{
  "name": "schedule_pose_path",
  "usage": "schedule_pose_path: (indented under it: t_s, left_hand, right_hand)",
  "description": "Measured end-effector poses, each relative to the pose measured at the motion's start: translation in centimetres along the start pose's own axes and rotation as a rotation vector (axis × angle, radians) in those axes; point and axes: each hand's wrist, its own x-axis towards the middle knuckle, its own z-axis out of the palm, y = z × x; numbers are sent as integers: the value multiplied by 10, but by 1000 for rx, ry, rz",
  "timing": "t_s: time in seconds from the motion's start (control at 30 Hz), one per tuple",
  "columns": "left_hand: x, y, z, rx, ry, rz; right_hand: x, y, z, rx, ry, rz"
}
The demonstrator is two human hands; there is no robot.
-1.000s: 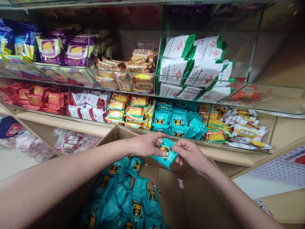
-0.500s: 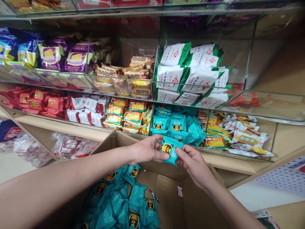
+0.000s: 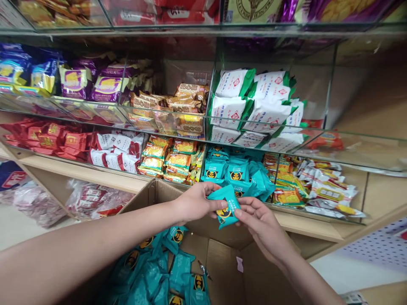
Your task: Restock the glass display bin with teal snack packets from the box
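Observation:
Between my two hands is a small teal snack packet [image 3: 229, 199] with a black and yellow round emblem, held tilted above the box. My left hand [image 3: 199, 203] pinches its left side, thumb on the front. My right hand [image 3: 257, 218] grips the right edge between thumb and fingers. Below, the open cardboard box [image 3: 222, 258] has many matching teal packets [image 3: 152, 271] heaped in its left part. Just behind my hands, a shelf compartment contains stacked teal packets [image 3: 237, 169] of the same kind.
Yellow-orange packets [image 3: 182, 159] fill the compartment to the left, and more orange packets [image 3: 286, 184] the one to the right. White and green packets [image 3: 230, 110] stand on the glass shelf [image 3: 254, 123] above. A pink scrap [image 3: 239, 264] lies inside the box.
The teal packet has turned in my hands, its emblem now tilted lower, while both hands keep hold of it. The view has shifted slightly upward.

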Motion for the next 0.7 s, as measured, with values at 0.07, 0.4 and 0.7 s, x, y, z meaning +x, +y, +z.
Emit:
schedule_pose_path:
  t_s: [0.07,0.4,0.7]
  left_hand:
    - [-2,3,2,-76,38,-26]
    - [-7,5,7,-336,111,-131]
    - [-6,13,4,-397,81,-52]
  right_hand:
    - [1,-1,0,89,49,18]
    - [1,-4,-1,-687,356,-629]
    - [10,-26,2,-1523,122,-1233]
